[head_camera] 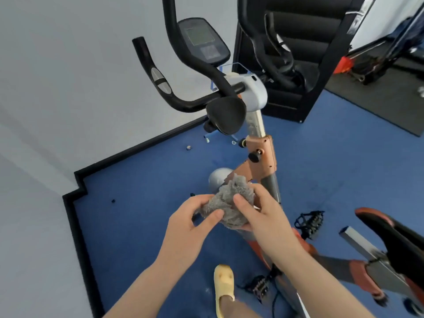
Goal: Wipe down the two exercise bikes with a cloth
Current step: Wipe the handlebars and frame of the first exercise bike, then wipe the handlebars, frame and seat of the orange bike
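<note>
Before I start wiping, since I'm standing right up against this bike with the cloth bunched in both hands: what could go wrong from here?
1. The cloth is wadded between your left hand and right hand; a wad may wipe poorly, so spread it.
2. The pedal sits close to your slippered foot; it could hit you if it turns.
3. Small loose parts lie on the blue floor; you might step on them.

Both forearms are stretched forward from the near edge and brought together in the middle. The left hand (pixel 191 222) is curled with thumb extended rightward. The right hand (pixel 263 213) is curled too, thumb pointing left, just beside it.
</note>
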`<move>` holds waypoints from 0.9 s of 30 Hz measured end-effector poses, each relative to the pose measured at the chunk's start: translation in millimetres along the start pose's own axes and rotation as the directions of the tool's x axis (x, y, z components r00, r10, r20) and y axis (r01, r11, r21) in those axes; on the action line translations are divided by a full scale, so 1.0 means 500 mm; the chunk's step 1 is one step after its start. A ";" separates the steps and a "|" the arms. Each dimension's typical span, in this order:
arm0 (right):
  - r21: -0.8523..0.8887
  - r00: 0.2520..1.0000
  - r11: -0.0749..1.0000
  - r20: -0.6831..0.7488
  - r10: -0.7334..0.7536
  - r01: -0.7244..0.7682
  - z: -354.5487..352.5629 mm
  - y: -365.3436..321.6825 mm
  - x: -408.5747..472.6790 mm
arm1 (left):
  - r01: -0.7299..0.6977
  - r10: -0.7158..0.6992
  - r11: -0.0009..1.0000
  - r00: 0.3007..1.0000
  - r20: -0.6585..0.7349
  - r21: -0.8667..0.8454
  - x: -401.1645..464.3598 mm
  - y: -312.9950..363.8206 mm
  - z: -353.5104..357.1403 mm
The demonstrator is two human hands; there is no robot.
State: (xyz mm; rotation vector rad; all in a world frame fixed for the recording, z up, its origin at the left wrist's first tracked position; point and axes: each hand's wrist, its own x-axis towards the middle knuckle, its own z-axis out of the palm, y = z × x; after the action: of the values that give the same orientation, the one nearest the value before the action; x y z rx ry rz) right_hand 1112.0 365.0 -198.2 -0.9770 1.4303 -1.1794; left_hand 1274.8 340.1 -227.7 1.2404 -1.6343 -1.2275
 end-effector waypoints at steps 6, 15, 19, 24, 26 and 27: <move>-0.173 0.986 0.981 -0.160 0.055 -0.082 -0.052 0.027 -0.051 | -0.021 0.024 0.999 0.998 -0.057 0.049 -0.023 -0.008 0.017; -0.359 0.933 0.925 -0.359 -0.012 -0.127 -0.176 0.057 -0.155 | -0.058 0.064 0.994 0.995 0.071 -0.093 -0.035 0.039 0.122; -0.342 0.920 0.938 -0.380 -0.093 -0.046 -0.225 0.066 -0.233 | -0.120 0.134 0.991 0.949 0.285 -0.066 -0.073 0.072 0.206; -0.491 0.970 0.871 -0.207 -0.125 0.007 -0.323 0.070 -0.359 | -0.234 0.231 0.970 0.806 0.545 -0.066 -0.149 0.120 0.343; -0.479 0.972 0.878 -0.214 -0.101 -0.014 -0.375 0.080 -0.426 | -0.265 0.262 0.960 0.742 0.617 -0.089 -0.187 0.144 0.403; -0.470 0.968 0.882 -0.232 -0.095 -0.026 -0.403 0.085 -0.465 | -0.292 0.279 0.952 0.710 0.647 -0.090 -0.211 0.157 0.435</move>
State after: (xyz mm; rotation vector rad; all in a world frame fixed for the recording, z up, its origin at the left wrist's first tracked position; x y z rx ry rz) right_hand 954.7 632.8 -189.1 -1.2181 1.9701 -1.0230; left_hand 1080.3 502.9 -212.7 0.5221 -2.2374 -1.5403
